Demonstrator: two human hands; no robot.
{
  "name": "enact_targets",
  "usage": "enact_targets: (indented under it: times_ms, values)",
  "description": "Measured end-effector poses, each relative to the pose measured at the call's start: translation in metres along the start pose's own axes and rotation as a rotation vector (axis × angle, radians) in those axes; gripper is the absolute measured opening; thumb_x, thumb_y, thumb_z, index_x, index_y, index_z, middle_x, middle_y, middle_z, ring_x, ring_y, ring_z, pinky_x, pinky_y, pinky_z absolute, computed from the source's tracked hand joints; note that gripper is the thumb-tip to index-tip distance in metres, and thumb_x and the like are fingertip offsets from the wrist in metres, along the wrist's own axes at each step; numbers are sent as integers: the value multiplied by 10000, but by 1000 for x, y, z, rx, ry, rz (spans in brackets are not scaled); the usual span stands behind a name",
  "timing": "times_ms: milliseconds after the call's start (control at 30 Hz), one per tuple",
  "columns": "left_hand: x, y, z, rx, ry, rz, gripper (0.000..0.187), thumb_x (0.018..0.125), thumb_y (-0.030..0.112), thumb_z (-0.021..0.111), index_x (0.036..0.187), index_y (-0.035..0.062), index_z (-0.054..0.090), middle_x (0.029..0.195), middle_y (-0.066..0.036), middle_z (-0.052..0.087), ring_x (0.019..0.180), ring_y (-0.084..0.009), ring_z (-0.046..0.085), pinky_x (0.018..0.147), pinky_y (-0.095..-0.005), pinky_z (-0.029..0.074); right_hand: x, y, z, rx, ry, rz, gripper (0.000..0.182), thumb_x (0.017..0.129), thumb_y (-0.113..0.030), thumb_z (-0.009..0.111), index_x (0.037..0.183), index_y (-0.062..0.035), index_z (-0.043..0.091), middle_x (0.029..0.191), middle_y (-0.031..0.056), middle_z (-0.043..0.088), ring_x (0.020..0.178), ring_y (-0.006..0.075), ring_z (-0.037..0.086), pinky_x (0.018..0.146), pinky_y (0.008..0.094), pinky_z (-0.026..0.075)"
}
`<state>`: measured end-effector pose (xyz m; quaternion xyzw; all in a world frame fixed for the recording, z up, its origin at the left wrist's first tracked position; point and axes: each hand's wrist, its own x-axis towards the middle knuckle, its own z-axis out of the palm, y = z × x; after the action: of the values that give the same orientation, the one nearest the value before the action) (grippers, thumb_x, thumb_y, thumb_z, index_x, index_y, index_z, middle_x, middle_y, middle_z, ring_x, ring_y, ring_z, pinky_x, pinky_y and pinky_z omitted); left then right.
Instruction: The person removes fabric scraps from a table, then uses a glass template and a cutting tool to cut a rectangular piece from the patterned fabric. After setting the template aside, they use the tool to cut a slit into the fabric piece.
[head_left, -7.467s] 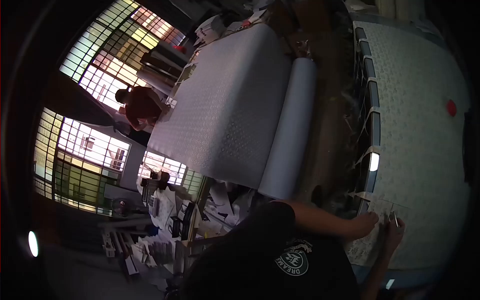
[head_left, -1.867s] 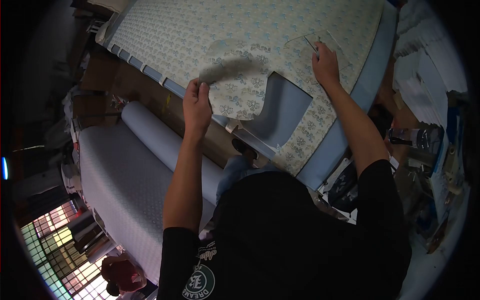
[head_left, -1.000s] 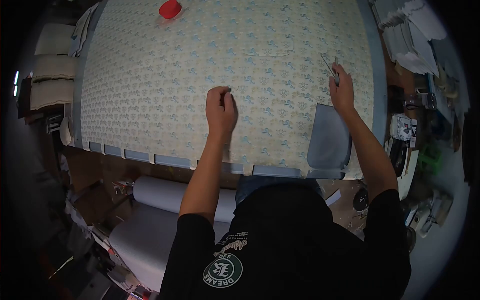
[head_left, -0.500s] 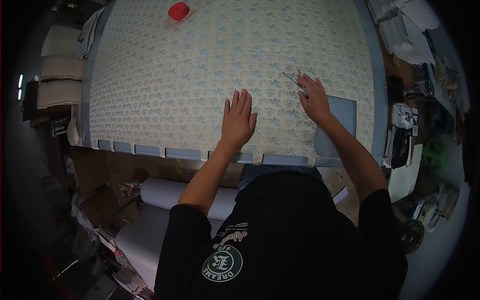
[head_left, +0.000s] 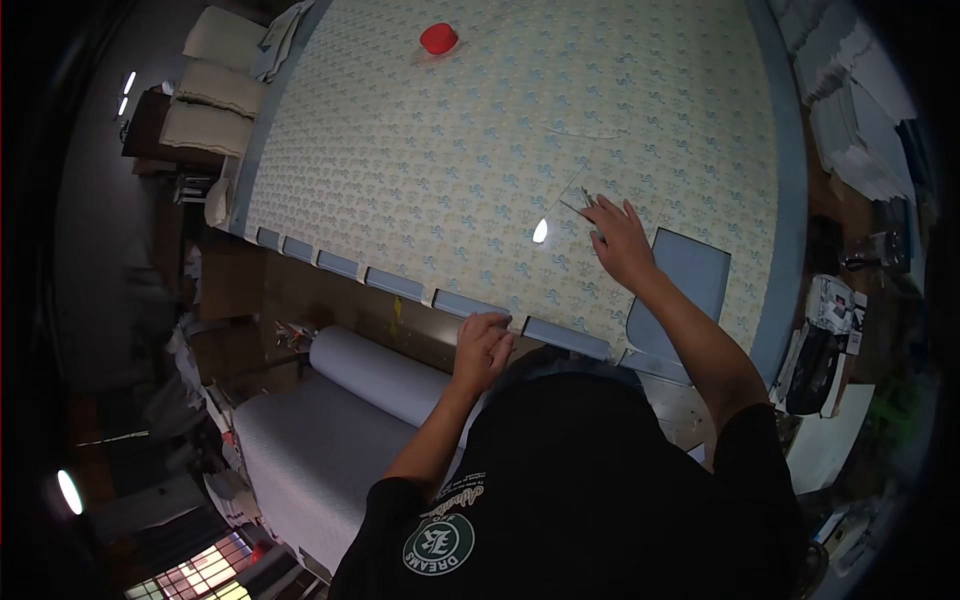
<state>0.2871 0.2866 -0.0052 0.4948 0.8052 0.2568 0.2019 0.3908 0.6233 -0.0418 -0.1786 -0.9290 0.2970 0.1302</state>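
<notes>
Patterned cream-and-blue fabric [head_left: 450, 170] lies over the blue-grey table [head_left: 790, 200]. My left hand [head_left: 483, 350] is at the fabric's front edge, beside the notches cut there, its fingers bent and close together; whether they pinch the edge is too small to tell. Over the right part of the fabric, my right hand [head_left: 620, 240] holds a small thin metal tool [head_left: 574, 208], perhaps scissors, mostly hidden by the fingers. Just right of that hand, a cut-out [head_left: 690, 280] in the fabric shows the blue-grey surface. A small white shape [head_left: 541, 231] shows left of the tool.
A red round object [head_left: 438, 39] sits toward the far side of the fabric. Folded cream cloths [head_left: 215, 90] are stacked at the left. Below the table's front edge is a grey roll [head_left: 375, 375]. Papers and stacked goods [head_left: 850, 120] line the right side.
My left hand has moved from lying flat on the fabric to its front edge, with its fingers now bent. My right hand still has the tool. The camera view has turned and shifted.
</notes>
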Motion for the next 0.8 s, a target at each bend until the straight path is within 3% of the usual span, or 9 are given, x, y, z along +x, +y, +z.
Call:
enact_targets:
  times_ms: [33,100,133,200,333,500,600,667,800]
  values:
    - [10,15,-4,-14,70,5,307,899,164,704,1194,80,698,1368,-156,608,1319,-388,527,1145,-577,339,3,-4,3,16,19,-17,410,974,-72,576,1382,-109,569,1458,124,568,1446,284,440,1238,487,255]
    - [31,31,-2,16,146,62,452,879,201,739,1308,98,637,1405,-177,561,1319,-403,519,1137,-590,349,9,-21,10,544,0,-47,400,984,-69,594,1382,-92,562,1400,163,599,1373,316,525,1184,463,356]
    - [44,35,-1,65,150,115,526,873,219,748,1367,110,603,1451,-201,524,1356,-416,490,1143,-600,339,7,-35,6,723,-8,80,382,1005,-76,570,1387,-68,559,1392,163,601,1327,333,559,1131,410,412]
    - [70,43,6,205,24,108,668,904,336,718,1495,132,486,1574,-227,389,1454,-443,376,1165,-619,301,4,-47,13,631,199,30,363,1012,-81,560,1374,-66,572,1383,160,601,1301,333,572,1099,382,431]
    - [104,37,26,387,-90,-52,753,958,519,587,1578,146,377,1660,-263,209,1529,-499,181,1171,-684,223,-20,-45,23,488,319,149,373,994,-92,583,1366,-76,577,1352,175,609,1281,352,575,1065,392,457]
    - [153,-16,-13,353,-3,-108,762,985,513,553,1602,131,320,1675,-258,165,1551,-480,108,1173,-713,147,-31,-34,31,422,378,251,367,977,-82,592,1344,-65,588,1376,196,584,1329,399,522,1128,448,411]
    - [195,-62,-43,349,32,-180,772,1006,528,512,1617,119,278,1691,-236,127,1564,-458,61,1177,-720,81,-23,-41,35,250,338,197,345,983,-87,577,1324,-34,595,1398,219,565,1352,424,496,1200,496,323]
    - [230,-93,-64,370,86,-164,765,1013,536,495,1621,128,273,1695,-227,125,1567,-451,54,1172,-728,70,-16,-49,38,-30,162,253,331,982,-79,552,1301,-8,604,1396,240,558,1377,415,471,1229,536,264]
    - [300,-134,-99,288,102,-166,759,1011,552,489,1614,135,296,1697,-214,141,1572,-426,59,1176,-727,31,-23,-48,42,-90,123,350,318,973,-64,537,1275,-4,616,1402,253,549,1400,397,448,1227,555,254]
